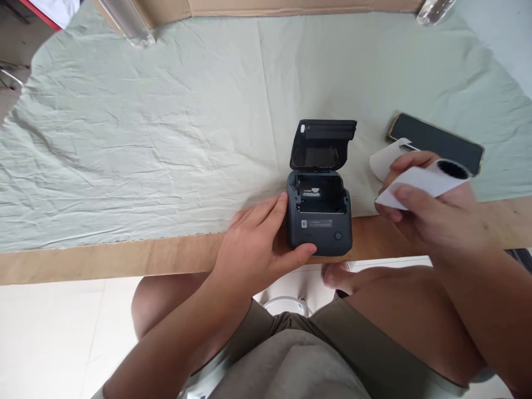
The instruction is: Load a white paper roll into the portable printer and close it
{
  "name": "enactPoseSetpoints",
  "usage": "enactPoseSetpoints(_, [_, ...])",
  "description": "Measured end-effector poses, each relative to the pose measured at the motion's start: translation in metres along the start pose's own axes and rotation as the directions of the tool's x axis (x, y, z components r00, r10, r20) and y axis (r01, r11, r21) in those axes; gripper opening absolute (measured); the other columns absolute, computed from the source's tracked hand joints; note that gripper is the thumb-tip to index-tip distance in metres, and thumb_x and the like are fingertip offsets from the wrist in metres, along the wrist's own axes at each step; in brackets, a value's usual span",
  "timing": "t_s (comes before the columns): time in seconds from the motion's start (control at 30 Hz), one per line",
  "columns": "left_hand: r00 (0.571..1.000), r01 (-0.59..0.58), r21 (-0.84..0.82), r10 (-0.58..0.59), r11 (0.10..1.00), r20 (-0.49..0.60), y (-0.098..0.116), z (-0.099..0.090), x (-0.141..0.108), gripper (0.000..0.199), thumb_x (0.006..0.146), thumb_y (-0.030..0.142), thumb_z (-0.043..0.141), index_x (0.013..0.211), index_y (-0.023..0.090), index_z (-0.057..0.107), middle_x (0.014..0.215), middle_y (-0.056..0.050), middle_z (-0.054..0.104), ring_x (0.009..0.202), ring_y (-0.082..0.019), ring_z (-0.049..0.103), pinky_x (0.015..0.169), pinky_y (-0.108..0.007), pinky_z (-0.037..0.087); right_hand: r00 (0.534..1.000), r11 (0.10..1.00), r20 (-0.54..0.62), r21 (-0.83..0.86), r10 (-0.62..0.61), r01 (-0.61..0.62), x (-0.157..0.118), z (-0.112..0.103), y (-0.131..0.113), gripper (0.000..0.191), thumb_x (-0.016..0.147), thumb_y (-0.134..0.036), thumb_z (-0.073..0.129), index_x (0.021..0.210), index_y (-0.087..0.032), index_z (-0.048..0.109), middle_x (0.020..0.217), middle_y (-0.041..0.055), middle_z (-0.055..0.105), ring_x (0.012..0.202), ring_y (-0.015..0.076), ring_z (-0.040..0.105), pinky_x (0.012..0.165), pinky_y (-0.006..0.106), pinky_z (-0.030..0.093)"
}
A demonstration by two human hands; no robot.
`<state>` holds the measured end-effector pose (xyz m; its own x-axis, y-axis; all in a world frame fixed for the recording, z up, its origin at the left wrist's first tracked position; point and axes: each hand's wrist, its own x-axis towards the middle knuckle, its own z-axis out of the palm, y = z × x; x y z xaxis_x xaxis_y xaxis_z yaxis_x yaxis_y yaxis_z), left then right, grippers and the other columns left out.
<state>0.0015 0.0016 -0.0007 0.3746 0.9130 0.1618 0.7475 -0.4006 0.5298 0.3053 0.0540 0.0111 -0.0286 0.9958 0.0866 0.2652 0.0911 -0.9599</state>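
Note:
A small dark portable label printer (320,221) sits at the table's front edge with its lid (322,145) raised and its inner bay exposed. My left hand (260,241) holds it in place, fingers along its left side and thumb across the front edge. To the right of the printer, above the table edge, my right hand (428,213) is closed around a white paper roll (432,180). One dark end of the roll's core faces right. A loose strip of paper curls out past the fingers on the left.
A phone (440,141) lies face up behind my right hand. Pale green cloth (187,122) covers the table up to a bare wooden edge (116,260). At the back stand a cardboard box (282,6) and clear plastic-looking cylinders (128,22).

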Motion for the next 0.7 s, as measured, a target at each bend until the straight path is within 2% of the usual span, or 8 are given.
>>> enactPoseSetpoints(0.1, [0.999,-0.021,-0.002,0.021,1.000,-0.031,-0.001,0.001,-0.001,0.076,0.108,0.065,0.064,0.162,0.010,0.063,0.159,-0.020,0.074,0.142,-0.038,0.075,0.121,-0.052,0.061,0.993,0.950,0.065,-0.291,-0.099,0.114,-0.005,0.007,0.004,0.029,0.096,-0.050,0.079,0.085,-0.030,0.061,0.062,-0.0049,0.059,0.052,0.0191,0.056,0.050,0.035,0.046])
enactPoseSetpoints(0.17, [1.000,-0.010,-0.008,0.010,1.000,-0.025,-0.001,0.001,-0.001,0.076,0.108,0.065,0.065,0.163,0.012,0.062,0.161,-0.019,0.073,0.142,-0.038,0.075,0.121,-0.053,0.061,0.982,0.868,0.086,-0.458,-0.170,0.190,-0.004,0.009,0.001,0.035,0.098,-0.054,0.077,0.080,-0.030,0.059,0.066,-0.0028,0.062,0.060,0.0214,0.061,0.056,0.037,0.051])
enactPoseSetpoints(0.23, [1.000,-0.006,-0.007,0.006,1.000,-0.017,0.000,0.001,-0.001,0.077,0.108,0.065,0.066,0.163,0.011,0.062,0.160,-0.020,0.074,0.142,-0.038,0.075,0.120,-0.054,0.062,0.965,0.796,0.068,-0.553,-0.252,0.247,-0.002,0.009,-0.002,0.035,0.096,-0.057,0.079,0.082,-0.030,0.062,0.074,-0.0005,0.066,0.069,0.0231,0.065,0.062,0.039,0.055])
enactPoseSetpoints(0.33, [1.000,-0.004,-0.001,0.004,1.000,-0.011,0.000,0.000,0.000,0.079,0.107,0.066,0.066,0.162,0.010,0.063,0.159,-0.020,0.074,0.141,-0.039,0.076,0.120,-0.053,0.062,0.953,0.776,0.057,-0.568,-0.296,0.275,-0.001,0.008,-0.001,0.028,0.092,-0.054,0.082,0.096,-0.028,0.072,0.090,0.0020,0.074,0.079,0.0228,0.070,0.070,0.039,0.059])
enactPoseSetpoints(0.43, [1.000,0.000,0.010,0.000,1.000,-0.018,0.000,0.000,0.000,0.078,0.107,0.066,0.068,0.162,0.010,0.064,0.158,-0.020,0.075,0.139,-0.038,0.077,0.119,-0.051,0.063,0.972,0.809,0.069,-0.543,-0.224,0.225,-0.002,0.008,0.004,0.026,0.094,-0.044,0.080,0.115,-0.030,0.075,0.103,0.0027,0.080,0.080,0.0210,0.071,0.072,0.038,0.060])
enactPoseSetpoints(0.53, [1.000,0.005,0.029,-0.005,1.000,-0.025,0.001,0.001,0.000,0.078,0.107,0.065,0.068,0.160,0.008,0.065,0.155,-0.021,0.077,0.135,-0.037,0.078,0.117,-0.050,0.063,0.982,0.796,0.072,-0.577,-0.174,0.183,-0.002,0.010,0.009,0.027,0.095,-0.038,0.076,0.120,-0.029,0.073,0.103,0.0035,0.081,0.082,0.0239,0.074,0.073,0.041,0.062])
enactPoseSetpoints(0.63, [1.000,0.006,0.045,-0.005,0.999,-0.031,0.002,0.002,0.000,0.078,0.107,0.066,0.068,0.159,0.008,0.066,0.153,-0.020,0.077,0.133,-0.037,0.079,0.115,-0.050,0.064,0.988,0.782,0.058,-0.605,-0.144,0.149,-0.004,0.013,0.011,0.037,0.094,-0.040,0.074,0.129,-0.028,0.068,0.107,0.0056,0.084,0.081,0.0260,0.075,0.071,0.043,0.062])
enactPoseSetpoints(0.7, [0.999,0.006,0.049,-0.005,0.999,-0.036,0.002,0.002,0.000,0.078,0.107,0.067,0.067,0.158,0.009,0.067,0.153,-0.020,0.078,0.133,-0.037,0.079,0.114,-0.050,0.065,0.985,0.771,0.038,-0.617,-0.169,0.156,-0.008,0.012,0.008,0.046,0.094,-0.040,0.076,0.137,-0.030,0.066,0.117,0.0080,0.083,0.084,0.0265,0.075,0.070,0.044,0.061])
